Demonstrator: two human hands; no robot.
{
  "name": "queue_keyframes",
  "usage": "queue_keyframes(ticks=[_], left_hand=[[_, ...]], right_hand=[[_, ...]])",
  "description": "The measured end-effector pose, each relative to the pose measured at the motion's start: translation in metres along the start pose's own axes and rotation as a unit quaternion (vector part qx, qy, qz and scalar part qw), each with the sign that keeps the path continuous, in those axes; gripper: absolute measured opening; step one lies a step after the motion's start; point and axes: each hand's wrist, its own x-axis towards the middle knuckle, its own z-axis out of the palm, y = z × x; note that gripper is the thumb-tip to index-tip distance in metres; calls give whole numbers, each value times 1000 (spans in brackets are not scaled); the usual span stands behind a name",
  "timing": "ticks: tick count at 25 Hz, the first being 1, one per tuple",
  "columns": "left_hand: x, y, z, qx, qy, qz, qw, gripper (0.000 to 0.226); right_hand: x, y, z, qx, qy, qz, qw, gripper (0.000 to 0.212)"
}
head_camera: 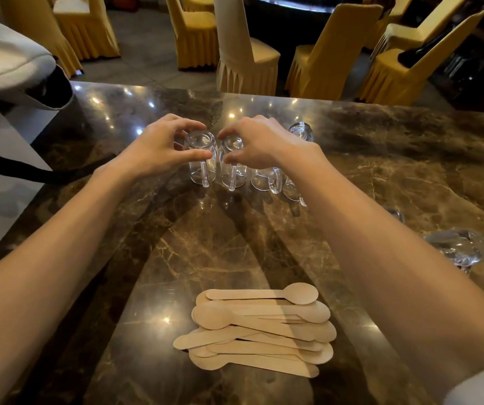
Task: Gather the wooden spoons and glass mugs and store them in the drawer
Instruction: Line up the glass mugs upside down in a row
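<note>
Several clear glass mugs stand upside down in a row on the brown marble counter [410, 159]. My left hand [159, 147] grips the base of the leftmost mug [201, 159]. My right hand [261, 144] grips the base of the second mug [233, 168]. Two more mugs [265, 179] stand to the right, partly behind my right forearm, and another mug [302, 131] stands behind them. One more glass mug [457, 249] sits at the right. A loose pile of flat wooden spoons [259, 328] lies near the counter's front edge. No drawer is in view.
A grey cloth bag with a black strap [10, 68] rests on a white surface at the left. Yellow-covered chairs [194, 33] and a dark round table [293, 7] stand on the floor beyond the counter's far edge.
</note>
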Motion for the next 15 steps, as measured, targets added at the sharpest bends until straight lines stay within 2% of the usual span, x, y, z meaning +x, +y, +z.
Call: queue_keyframes(ticks=[4, 9, 15], left_hand=[[2, -1, 4, -2, 0, 2, 1000, 67], [2, 7, 1, 4, -17, -10, 1000, 66], [-21, 65, -5, -47, 81, 36, 995, 39]], right_hand=[[-1, 3, 4, 16, 11, 2, 1000, 52], [-20, 7, -3, 50, 45, -2, 998, 64], [-106, 65, -48, 139, 120, 86, 979, 52]])
